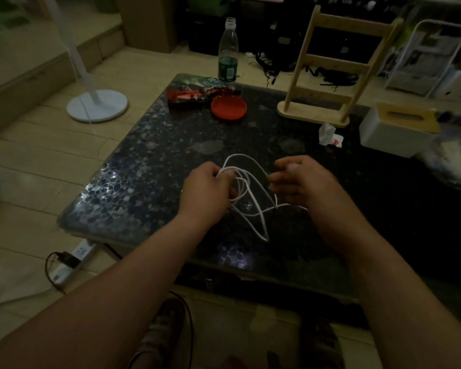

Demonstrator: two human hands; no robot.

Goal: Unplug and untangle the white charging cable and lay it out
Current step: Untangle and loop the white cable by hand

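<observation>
Head view, dim light. White charging cable (246, 194) bunched in several loops on the dark table (133, 182), near the table's front edge, between both hands. Left hand (205, 189) closed around a gathered bundle of loops at the cable's left side. Right hand (298, 182) half open, fingers curled and spread, just right of the cable; 1 strand runs beneath it, contact cannot be told. No plug end visible; likely hidden in the left fist or under a hand. 1 long loop trails toward the table's front edge.

Also on the table: red lid (229, 107) and plastic bottle (227, 53) at the far side, wooden rack (330, 73) far right of the cable.

Risks, judged: pulling loops apart while the fist stays clamped could tighten a knot. Blind tugging in poor light could draw the wrong strand through. Front loop could slip off the table's edge.
</observation>
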